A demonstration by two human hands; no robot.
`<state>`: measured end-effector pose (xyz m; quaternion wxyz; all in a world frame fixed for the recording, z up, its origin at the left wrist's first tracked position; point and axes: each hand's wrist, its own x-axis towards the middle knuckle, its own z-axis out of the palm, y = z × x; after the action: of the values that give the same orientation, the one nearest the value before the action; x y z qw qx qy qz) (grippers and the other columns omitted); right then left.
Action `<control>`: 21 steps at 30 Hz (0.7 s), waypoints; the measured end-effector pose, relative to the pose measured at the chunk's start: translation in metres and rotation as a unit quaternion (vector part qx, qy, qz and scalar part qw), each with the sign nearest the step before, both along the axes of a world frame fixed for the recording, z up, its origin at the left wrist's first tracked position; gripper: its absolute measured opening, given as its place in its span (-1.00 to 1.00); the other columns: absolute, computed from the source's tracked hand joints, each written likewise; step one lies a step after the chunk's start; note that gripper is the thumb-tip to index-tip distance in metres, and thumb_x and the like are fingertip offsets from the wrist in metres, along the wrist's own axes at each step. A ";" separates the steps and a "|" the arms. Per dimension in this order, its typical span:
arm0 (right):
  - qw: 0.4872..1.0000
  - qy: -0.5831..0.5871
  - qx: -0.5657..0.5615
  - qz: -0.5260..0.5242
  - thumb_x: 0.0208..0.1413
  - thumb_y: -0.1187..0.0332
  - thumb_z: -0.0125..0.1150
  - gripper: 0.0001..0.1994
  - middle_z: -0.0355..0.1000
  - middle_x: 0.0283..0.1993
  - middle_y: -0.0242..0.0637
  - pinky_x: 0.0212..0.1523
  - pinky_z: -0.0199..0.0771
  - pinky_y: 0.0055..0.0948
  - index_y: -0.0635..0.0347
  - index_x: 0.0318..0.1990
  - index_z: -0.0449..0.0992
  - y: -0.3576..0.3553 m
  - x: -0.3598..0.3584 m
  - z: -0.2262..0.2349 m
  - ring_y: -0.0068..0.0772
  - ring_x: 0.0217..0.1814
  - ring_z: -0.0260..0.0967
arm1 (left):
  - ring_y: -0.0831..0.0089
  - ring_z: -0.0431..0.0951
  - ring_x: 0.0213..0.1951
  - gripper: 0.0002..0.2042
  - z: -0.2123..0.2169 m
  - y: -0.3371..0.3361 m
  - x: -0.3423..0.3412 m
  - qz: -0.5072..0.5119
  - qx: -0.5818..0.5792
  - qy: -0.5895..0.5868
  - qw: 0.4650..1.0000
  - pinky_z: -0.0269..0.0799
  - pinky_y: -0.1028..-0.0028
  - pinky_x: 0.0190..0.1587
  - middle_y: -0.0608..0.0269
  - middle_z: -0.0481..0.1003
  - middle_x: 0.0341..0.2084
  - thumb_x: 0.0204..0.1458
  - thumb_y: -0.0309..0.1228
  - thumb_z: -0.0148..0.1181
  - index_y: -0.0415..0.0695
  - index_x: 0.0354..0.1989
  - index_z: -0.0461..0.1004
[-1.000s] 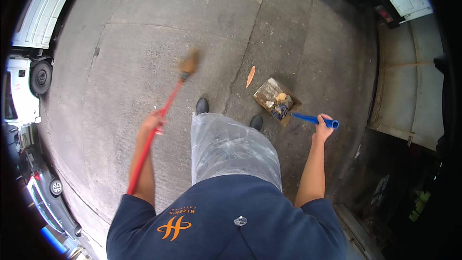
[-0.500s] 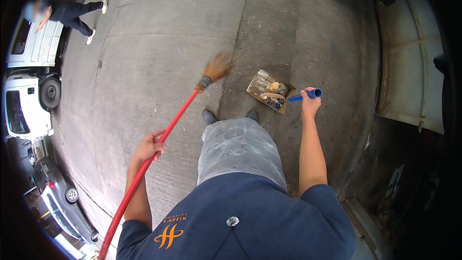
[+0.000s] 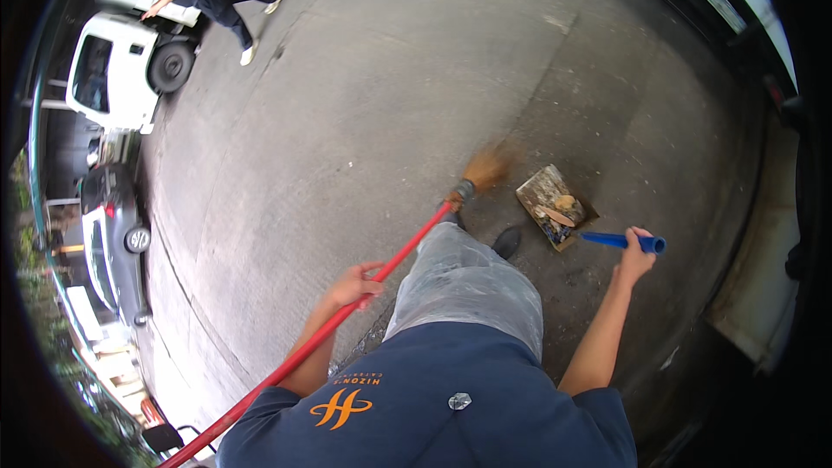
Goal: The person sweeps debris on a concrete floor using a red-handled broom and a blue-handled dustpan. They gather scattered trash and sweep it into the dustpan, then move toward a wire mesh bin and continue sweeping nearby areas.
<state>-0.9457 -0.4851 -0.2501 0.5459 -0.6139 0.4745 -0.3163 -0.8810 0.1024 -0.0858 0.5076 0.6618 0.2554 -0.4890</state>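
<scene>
My left hand (image 3: 354, 284) is wrapped round the long red handle of a broom (image 3: 407, 247), which slants from the lower left up to the middle. Its brown bristles are smeared by motion and point at a dustpan (image 3: 539, 185) on the pavement to their right. Around the blue handle (image 3: 607, 239) of that dustpan my right hand (image 3: 640, 257) is closed. The pan looks worn and dirty. Inside it lie a tan flat piece (image 3: 557, 217), a yellowish lump (image 3: 565, 203) and dark bits of litter.
Grey concrete pavement (image 3: 347, 104) spreads around my shoes (image 3: 506, 243). A person (image 3: 217, 4) walks at the upper left beside a white truck (image 3: 117, 69). A dark car (image 3: 113, 208) stands at the left, another truck (image 3: 719, 0) at the upper right, and a pale metal panel (image 3: 763, 269) at the right.
The view has shifted, so broom, dustpan and hands appear further right and lower. The bristles now point closer to the dustpan. The walking person has moved along the trucks. Both hands keep their holds.
</scene>
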 end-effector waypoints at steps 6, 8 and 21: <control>0.996 0.035 0.076 -0.008 -0.02 0.62 0.30 -0.83 0.50 -0.31 -0.40 -0.40 0.30 -0.62 0.19 -0.26 0.59 -0.015 -0.018 0.016 -0.60 -0.33 0.43 | 0.56 0.33 -0.81 -0.39 0.014 0.114 0.013 0.174 0.072 -0.089 0.978 0.16 0.55 -0.80 0.27 0.43 -0.65 0.00 -0.61 0.18 -0.29 0.31 0.24; 0.995 0.037 0.091 0.020 -0.02 0.62 0.30 -0.82 0.50 -0.30 -0.42 -0.40 0.29 -0.63 0.18 -0.25 0.58 -0.010 -0.021 0.024 -0.61 -0.33 0.42 | 0.58 0.30 -0.80 -0.42 -0.022 0.137 0.049 0.223 0.042 -0.111 0.968 0.17 0.54 -0.79 0.31 0.40 -0.67 0.02 -0.58 0.17 -0.27 0.30 0.26; 0.993 0.041 0.000 0.108 -0.08 0.59 0.34 -0.75 0.48 -0.27 -0.40 -0.30 0.34 -0.52 0.17 -0.19 0.58 0.033 0.006 -0.010 -0.54 -0.28 0.40 | 0.57 0.35 -0.76 -0.32 0.054 0.088 -0.023 -0.015 -0.018 -0.041 0.999 0.22 0.53 -0.72 0.31 0.43 -0.66 -0.03 -0.58 0.22 -0.31 0.36 0.22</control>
<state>-0.9395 -0.4521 -0.2598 0.5568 -0.6738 0.4279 -0.2300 -0.9041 0.1905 -0.0321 0.5225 0.6756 0.2157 -0.4733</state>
